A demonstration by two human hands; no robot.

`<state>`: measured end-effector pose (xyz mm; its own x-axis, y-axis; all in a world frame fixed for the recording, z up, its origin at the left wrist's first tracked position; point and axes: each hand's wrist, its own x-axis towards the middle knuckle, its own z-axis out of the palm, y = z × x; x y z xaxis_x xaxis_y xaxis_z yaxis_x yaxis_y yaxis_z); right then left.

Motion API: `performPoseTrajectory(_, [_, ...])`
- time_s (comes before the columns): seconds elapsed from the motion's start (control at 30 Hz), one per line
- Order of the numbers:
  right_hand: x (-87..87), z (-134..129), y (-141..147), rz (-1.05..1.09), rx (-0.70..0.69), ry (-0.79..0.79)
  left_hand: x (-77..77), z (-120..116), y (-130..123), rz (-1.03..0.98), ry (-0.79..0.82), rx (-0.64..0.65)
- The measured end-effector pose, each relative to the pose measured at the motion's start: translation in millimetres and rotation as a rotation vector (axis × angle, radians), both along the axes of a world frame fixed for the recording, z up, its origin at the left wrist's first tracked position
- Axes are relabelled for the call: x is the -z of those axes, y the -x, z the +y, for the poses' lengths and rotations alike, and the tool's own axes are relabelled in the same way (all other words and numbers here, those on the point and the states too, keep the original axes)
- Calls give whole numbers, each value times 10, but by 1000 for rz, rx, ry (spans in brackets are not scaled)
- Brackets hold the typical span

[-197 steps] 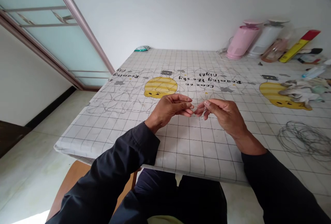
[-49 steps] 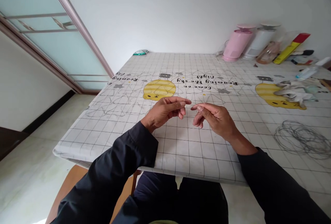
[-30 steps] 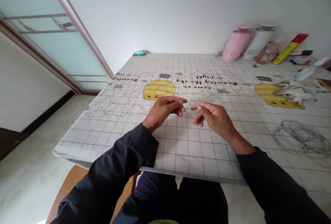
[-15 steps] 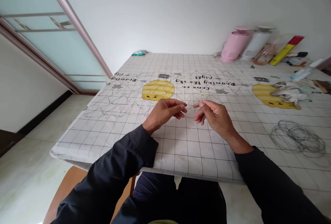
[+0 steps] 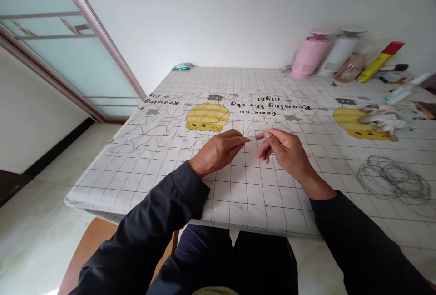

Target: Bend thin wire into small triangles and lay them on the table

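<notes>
My left hand (image 5: 221,150) is over the checked tablecloth (image 5: 245,195), its thumb and fingers pinched together and pointing right. Anything between those fingertips is too small to make out. A short gap separates it from my right hand (image 5: 284,149), whose thumb presses against the index finger, with the other fingers curled below. What it pinches, if anything, cannot be seen. Thin wire (image 5: 136,142) lies in loose, bent strands on the cloth beyond and left of my hands. A coil of dark wire (image 5: 393,180) rests on the cloth at the right.
At the back right stand a pink cylinder (image 5: 310,56), a white cylinder (image 5: 340,54), a bottle (image 5: 350,67) and a yellow and red box (image 5: 379,63). A crumpled cloth (image 5: 384,120) lies nearer. A green packet (image 5: 182,66) sits at the back left corner.
My left hand has turned, its back now facing up more and its fingers closer together, and has shifted slightly right. My right hand has barely moved.
</notes>
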<state>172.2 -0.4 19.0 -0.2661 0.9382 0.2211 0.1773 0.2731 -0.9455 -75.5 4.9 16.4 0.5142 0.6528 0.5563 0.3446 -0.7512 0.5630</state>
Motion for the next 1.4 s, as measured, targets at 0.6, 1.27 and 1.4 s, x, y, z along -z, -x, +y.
performPoseTrajectory(0.6, [41, 43, -24, -45, -6, 47, 65, -113, -62, 400, -141, -65])
performPoseTrajectory(1.27, [58, -32, 110, 24, -26, 33, 247, -113, -234, 104, -196, -264])
performPoseTrajectory(1.4, [80, -46, 148, 51, -12, 37, 235, -110, -215, 101, -182, -272])
